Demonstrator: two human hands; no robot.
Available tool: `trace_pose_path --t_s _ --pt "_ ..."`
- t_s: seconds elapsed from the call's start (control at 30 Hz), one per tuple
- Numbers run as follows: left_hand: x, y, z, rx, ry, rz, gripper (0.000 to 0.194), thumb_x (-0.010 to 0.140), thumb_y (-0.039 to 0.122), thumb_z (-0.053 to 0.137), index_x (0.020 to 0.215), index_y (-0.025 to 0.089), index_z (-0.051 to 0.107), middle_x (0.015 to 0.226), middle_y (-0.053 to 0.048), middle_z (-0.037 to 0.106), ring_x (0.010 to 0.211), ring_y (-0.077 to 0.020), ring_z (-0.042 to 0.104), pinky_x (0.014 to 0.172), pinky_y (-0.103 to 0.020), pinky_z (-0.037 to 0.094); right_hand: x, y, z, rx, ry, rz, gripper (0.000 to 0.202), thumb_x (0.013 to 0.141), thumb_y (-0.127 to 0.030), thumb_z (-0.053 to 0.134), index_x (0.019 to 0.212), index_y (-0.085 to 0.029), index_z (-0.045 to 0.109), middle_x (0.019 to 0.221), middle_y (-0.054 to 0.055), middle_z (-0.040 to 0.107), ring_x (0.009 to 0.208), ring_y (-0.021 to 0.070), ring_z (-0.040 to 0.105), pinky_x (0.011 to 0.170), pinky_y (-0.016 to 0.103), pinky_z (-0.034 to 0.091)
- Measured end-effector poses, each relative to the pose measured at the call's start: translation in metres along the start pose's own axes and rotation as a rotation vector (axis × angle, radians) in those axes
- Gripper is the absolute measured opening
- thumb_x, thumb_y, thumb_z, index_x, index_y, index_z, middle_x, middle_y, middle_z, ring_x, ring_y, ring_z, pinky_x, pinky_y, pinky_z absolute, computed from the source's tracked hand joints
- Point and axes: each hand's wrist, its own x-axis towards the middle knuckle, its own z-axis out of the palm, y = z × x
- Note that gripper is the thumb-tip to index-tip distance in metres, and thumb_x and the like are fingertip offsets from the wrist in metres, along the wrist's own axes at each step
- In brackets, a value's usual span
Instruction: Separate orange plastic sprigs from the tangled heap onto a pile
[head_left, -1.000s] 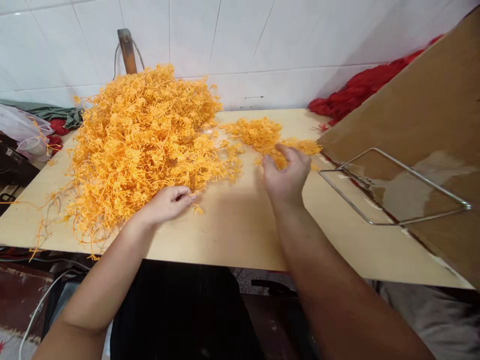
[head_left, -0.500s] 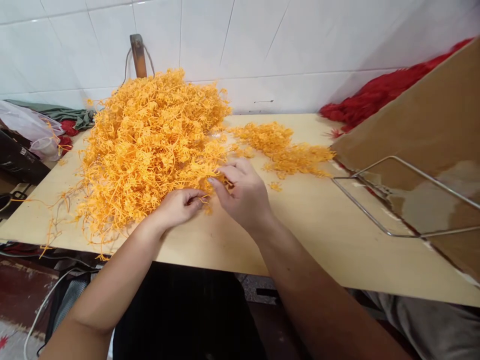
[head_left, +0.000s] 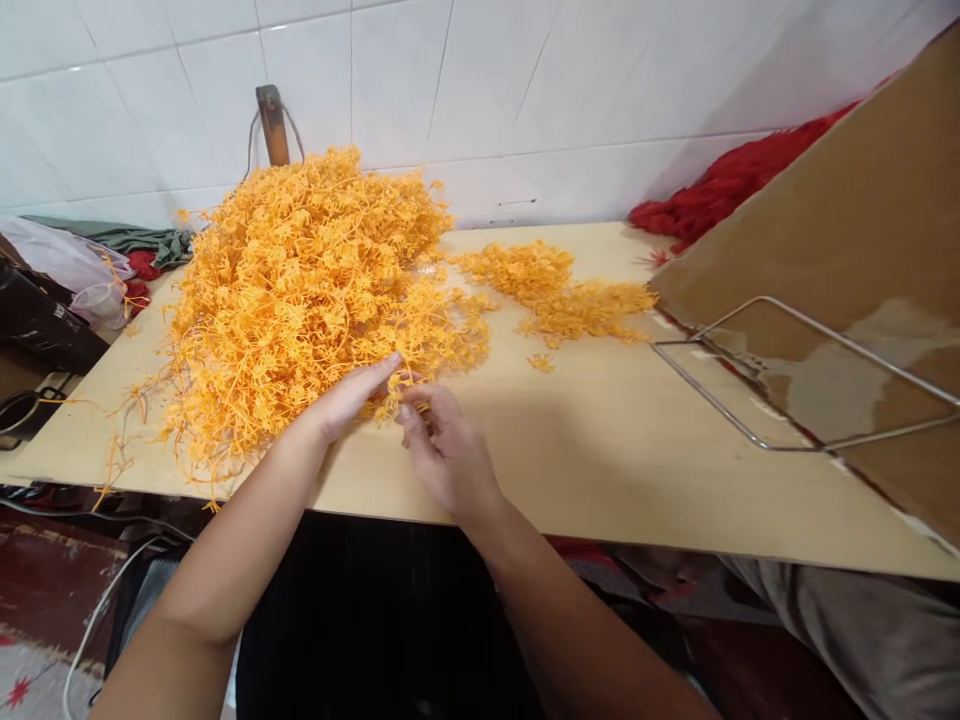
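Observation:
A big heap of orange plastic sprigs (head_left: 292, 290) covers the left part of the pale table. At its lower right edge lies my left hand (head_left: 360, 395), fingers stretched out and close together, resting against the sprigs. Just right of it, my right hand (head_left: 446, 445) pinches a small orange sprig piece (head_left: 401, 390) between thumb and fingers. A smaller, flatter pile of orange sprigs (head_left: 555, 290) sits farther back, to the right of the heap.
At the right, a cardboard sheet (head_left: 840, 270) leans with a bent metal wire frame (head_left: 720, 395) before it. Red material (head_left: 727, 185) lies behind it by the tiled wall. A plastic bag (head_left: 60, 260) and a black box (head_left: 45, 320) stand at the left.
My right hand has moved down and toward me, away from the heap. My left hand has opened from a pinch and extended its fingers. More orange sprigs spread at the heap's right edge.

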Motion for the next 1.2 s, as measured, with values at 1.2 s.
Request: trace_pose_path --t_s 1.2 --pt "0.016 -0.001 0.014 -0.294 0.034 -0.049 0.039 0.083 0.044 0.043 0.085 0.012 0.066 0.067 -0.005 0.065 0.065 -0.0122 0.058 0.068 -0.025 0.043 0.022 0.010 0.009 0.536 -0.122 0.391 0.043 0.071 -0.056 0.053 0.055 -0.020 0.036 0.046 -0.007 0.031 0.042 0.0054 0.026 0.040 0.022 0.020"
